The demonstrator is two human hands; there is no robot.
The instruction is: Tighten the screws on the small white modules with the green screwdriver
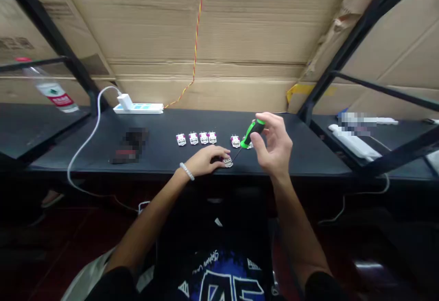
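My right hand (pixel 274 145) is closed round a screwdriver (pixel 252 132) with a green and black handle, held tilted so its thin shaft runs down-left to a small white part (pixel 227 162) near the front edge of the black table (pixel 161 152). My left hand (pixel 207 160), with a bead bracelet at the wrist, lies on the table and pinches that part from the left. Behind it stands a row of several similar small white and magenta parts (pixel 196 138), and one more such part (pixel 235 141) lies just left of the screwdriver.
A white power strip (pixel 139 107) with a plugged-in charger and white cable lies at the table's back left. A blurred dark object (pixel 129 150) sits left of the parts. A plastic bottle (pixel 51 88) lies on the left shelf. Cardboard walls and black frame bars surround the table.
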